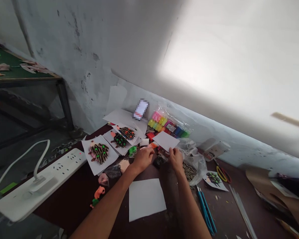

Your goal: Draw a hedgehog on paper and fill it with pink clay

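My right hand (176,160) pinches the lower edge of a small white sheet of paper (166,140), tilted over the clay packets. My left hand (143,158) is closed, fingertips together beside a lump of orange clay (153,145); what it holds, if anything, is hidden. Between my forearms lies a blank white sheet (147,199). To the left, a hedgehog figure (99,152) with dark striped spines and green dots rests on paper. Two similar hedgehogs (119,139) sit behind it. Beside my right wrist, striped seeds (189,171) spill from a clear plastic bag (198,166).
A white power strip (64,164) runs along the left edge. Coloured clay packets (168,124) and a phone (141,109) stand by the wall. On the right are blue tweezers (206,210), scissors (221,174), a small hedgehog card (215,181) and clear sticks (241,209).
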The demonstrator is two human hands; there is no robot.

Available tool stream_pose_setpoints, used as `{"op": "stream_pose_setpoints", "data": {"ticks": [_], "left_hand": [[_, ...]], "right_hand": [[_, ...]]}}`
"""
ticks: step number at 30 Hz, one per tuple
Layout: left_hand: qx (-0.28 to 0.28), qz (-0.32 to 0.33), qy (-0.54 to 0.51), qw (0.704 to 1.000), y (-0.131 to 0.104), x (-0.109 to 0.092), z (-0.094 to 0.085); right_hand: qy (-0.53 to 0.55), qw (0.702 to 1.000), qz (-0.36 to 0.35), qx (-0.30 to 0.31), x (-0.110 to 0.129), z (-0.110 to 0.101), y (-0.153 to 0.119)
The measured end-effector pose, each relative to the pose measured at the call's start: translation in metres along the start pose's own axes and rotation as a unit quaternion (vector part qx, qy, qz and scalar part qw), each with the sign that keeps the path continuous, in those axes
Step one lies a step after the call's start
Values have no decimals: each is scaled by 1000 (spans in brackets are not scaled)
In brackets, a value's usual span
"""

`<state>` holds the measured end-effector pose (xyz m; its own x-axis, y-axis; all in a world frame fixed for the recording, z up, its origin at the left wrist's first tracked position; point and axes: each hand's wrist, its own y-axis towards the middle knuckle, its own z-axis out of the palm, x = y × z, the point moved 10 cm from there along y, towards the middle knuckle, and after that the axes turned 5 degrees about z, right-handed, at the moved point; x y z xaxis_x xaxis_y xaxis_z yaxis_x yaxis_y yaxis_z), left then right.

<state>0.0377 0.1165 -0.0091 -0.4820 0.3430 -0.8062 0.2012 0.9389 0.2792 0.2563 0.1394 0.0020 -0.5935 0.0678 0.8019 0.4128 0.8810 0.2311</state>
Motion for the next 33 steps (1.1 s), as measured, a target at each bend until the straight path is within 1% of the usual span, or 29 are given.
{"op": "stream_pose_setpoints", "data": {"ticks": [2,5,9,10,12,13,16,19,21,23,25,28,30,33], "left_hand": [[31,27,26,999,-2,-2,9],[28,57,57,996,-4,-2,13],[50,79,104,990,-6,-7,19],[51,81,107,990,-7,-10,19],[53,75,108,990,-8,-17,17],[58,62,107,991,-8,-19,17],[112,20,123,986,-12,-21,20],[173,24,129,976,-20,-28,23],[234,30,134,962,-31,-29,28],[274,35,155,949,-45,-27,31],[273,33,185,944,-54,-25,27],[288,28,219,932,-68,-22,26],[302,26,226,926,-73,-24,27],[305,21,231,924,-77,-27,26]], "right_hand": [[-7,1000,-7,8,2,-3,-11],[-21,999,-22,16,8,-10,-33],[-72,996,-37,24,14,-16,-66],[-77,995,-39,44,15,-12,-73],[-100,987,-46,113,16,5,-85],[-115,983,-52,132,18,11,-89],[-127,981,-73,123,28,19,-87],[-111,981,-81,137,35,25,-82],[-107,983,-78,129,35,21,-81],[-116,983,-68,122,31,13,-87],[-142,979,-60,137,26,6,-98],[-177,969,-65,159,22,-1,-118],[-204,961,-61,179,21,-1,-129],[-231,953,-61,187,22,2,-139]]}}
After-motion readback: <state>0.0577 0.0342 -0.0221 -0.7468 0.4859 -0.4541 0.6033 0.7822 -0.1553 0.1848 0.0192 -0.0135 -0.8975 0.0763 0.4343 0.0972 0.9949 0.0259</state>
